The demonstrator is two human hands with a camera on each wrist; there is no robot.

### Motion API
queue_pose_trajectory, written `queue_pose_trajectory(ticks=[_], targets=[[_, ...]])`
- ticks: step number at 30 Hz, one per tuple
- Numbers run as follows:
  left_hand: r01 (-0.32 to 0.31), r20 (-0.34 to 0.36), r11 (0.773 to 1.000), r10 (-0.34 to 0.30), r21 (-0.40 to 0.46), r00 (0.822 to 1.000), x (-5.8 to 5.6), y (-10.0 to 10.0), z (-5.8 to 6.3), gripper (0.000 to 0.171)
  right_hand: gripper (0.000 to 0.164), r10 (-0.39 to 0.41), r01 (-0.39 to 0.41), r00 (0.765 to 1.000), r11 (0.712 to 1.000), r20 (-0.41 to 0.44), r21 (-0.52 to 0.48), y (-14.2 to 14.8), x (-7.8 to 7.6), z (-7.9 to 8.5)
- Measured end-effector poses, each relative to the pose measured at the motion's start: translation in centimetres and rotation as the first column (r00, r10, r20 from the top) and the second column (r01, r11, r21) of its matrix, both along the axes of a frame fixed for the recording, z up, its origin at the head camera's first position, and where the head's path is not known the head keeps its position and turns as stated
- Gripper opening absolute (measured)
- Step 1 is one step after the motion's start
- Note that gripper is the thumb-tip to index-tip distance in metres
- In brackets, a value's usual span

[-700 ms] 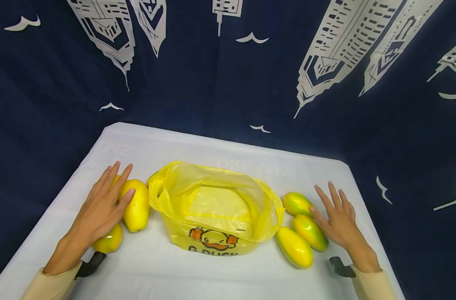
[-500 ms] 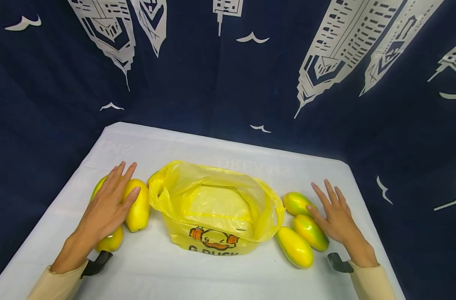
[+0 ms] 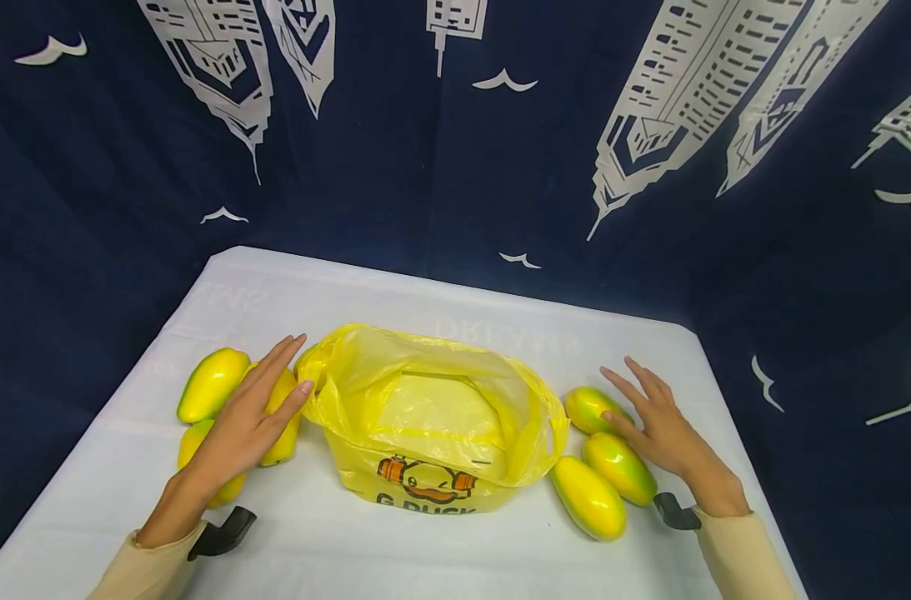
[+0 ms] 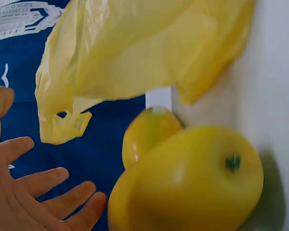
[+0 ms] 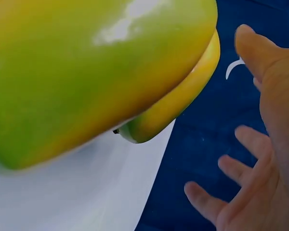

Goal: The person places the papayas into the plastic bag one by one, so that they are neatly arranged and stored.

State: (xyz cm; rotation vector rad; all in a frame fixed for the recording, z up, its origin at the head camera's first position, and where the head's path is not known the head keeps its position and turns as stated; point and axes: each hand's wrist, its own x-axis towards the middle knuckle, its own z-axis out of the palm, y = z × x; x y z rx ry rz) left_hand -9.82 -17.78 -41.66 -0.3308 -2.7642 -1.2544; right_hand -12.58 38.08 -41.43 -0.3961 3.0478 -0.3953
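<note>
A yellow plastic bag [image 3: 357,475] with a duck print stands in the middle of the table, its mouth gaping upward. My left hand [image 3: 248,425] hovers beside the bag's left handle with fingers extended, above several yellow-green mangoes. One mango [image 3: 213,385] lies outside that hand, another [image 3: 284,446] partly under it. In the left wrist view, my fingers are apart from the nearest mango [image 4: 192,178]. At the right, my right hand [image 3: 665,429] is spread beside 3 mangoes [image 3: 618,468]; its thumb tip overlaps the farthest mango [image 3: 592,408], contact unclear. Neither hand holds anything.
A white cloth covers the table [image 3: 395,558]. Dark blue fabric [image 3: 425,183] with white building prints hangs behind it. A sliver of another mango [image 3: 303,360] shows behind the bag's left side. Black straps with camera mounts [image 3: 224,532] sit at both wrists.
My left hand has moved rightward towards the bag, uncovering the mangoes at the far left. My right hand has shifted slightly left, towards the mangoes. Bag and mangoes have stayed in place.
</note>
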Motion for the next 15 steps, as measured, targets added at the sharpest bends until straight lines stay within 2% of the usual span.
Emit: queue_pose_trajectory(ticks=[4, 9, 15], targets=[[-0.02, 0.003, 0.999, 0.02, 0.038, 1.0, -0.3, 0.6, -0.5, 0.065, 0.059, 0.063, -0.061, 0.998, 0.995, 0.02, -0.074, -0.1, -0.3, -0.2], [-0.038, -0.02, 0.997, 0.039, 0.073, 0.999, -0.3, 1.1, -0.7, 0.065, 0.053, 0.152, -0.143, 0.988, 0.973, 0.037, -0.182, 0.0, -0.7, -0.4], [0.01, 0.008, 0.987, -0.011, 0.159, 1.0, -0.3, 1.5, -0.5, 0.064, 0.053, 0.177, -0.142, 0.977, 0.957, 0.118, -0.254, 0.6, -1.1, -0.6]])
